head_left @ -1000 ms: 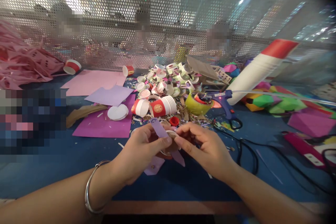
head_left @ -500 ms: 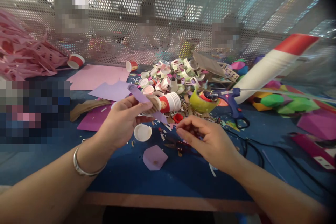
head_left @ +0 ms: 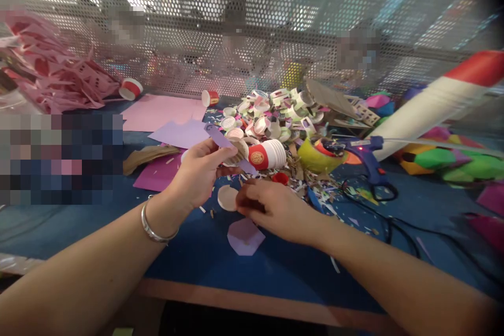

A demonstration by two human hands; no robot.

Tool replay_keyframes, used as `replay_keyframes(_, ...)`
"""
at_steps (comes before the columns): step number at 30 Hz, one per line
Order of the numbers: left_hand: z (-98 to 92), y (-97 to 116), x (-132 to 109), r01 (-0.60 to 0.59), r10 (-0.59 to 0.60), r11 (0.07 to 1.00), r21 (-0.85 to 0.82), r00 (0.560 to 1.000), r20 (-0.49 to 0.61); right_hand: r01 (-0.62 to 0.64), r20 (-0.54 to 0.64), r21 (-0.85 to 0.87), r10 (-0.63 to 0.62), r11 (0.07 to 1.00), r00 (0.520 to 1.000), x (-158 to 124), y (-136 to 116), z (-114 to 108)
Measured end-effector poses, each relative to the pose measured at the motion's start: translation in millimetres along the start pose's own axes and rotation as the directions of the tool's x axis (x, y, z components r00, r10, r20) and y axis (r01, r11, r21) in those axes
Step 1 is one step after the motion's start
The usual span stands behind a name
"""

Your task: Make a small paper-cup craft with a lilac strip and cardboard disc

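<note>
My left hand (head_left: 202, 168) is closed on a pale purple paper strip (head_left: 218, 136), together with a round corrugated cardboard piece (head_left: 238, 152). My right hand (head_left: 275, 205) is loosely curled, thumb and fingers apart, with its fingertips at the right edge of a shallow white paper cup piece (head_left: 227, 198). Whether they touch it, I cannot tell. Just below lies a purple many-sided paper piece (head_left: 246, 239), flat on the blue table. Behind my hands a stack of red and white paper cups (head_left: 268, 155) rests on its side.
A blue glue gun (head_left: 366, 149) rests at a yellow-green bowl (head_left: 317, 157), its black cable (head_left: 388, 220) trailing right. Cut cup pieces (head_left: 263, 115) are heaped behind. A long white tube (head_left: 425, 110) leans at right. Pink paper (head_left: 165, 110) lies left, and scraps litter the middle.
My right hand has moved left and slightly down to the white cup piece. My left hand keeps its hold on the strip and cardboard. The whole view has shifted a little.
</note>
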State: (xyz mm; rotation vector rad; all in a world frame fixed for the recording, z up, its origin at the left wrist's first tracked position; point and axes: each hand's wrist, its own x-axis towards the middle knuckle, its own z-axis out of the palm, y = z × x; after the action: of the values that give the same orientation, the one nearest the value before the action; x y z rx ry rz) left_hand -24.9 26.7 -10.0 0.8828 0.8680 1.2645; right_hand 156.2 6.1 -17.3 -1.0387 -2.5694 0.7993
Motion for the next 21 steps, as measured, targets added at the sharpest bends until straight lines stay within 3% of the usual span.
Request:
replay_keyframes(4, 0.1, -1, 0, 0.020, -0.020, 1.000, 0.006, 1.000, 0.010, -0.217, 0.104, 0.431, 0.191, 0.876, 0.976, -10, 10, -18)
replay_keyframes(7, 0.6, -2, 0, 0.043, -0.043, 0.999, 0.016, 0.999, 0.023, -0.394, 0.177, 0.522, 0.355, 0.757, 0.918, -19, 22, -28)
replay_keyframes(9, 1.0, -3, 0, 0.059, -0.060, 0.998, 0.020, 0.998, 0.012, -0.451, 0.168, 0.514, 0.429, 0.730, 0.887, -24, 29, -30)
replay_keyframes(13, 1.8, -1, 1, 0.045, -0.045, 0.999, 0.007, 0.998, -0.041, -0.421, -0.001, 0.313, 0.444, 0.851, 0.896, -28, 35, -33)
replay_keyframes(17, 2.0, 0, 1, 0.012, -0.012, 1.000, 0.002, 0.999, -0.048, -0.367, -0.222, -0.007, 0.356, 0.930, 0.908, -30, 28, -32)
replay_keyframes(21, 2.8, 0, 1, 0.023, -0.022, 1.000, 0.014, 0.998, -0.062, -0.272, -0.243, -0.254, 0.211, 0.928, 0.947, -29, 20, -24)
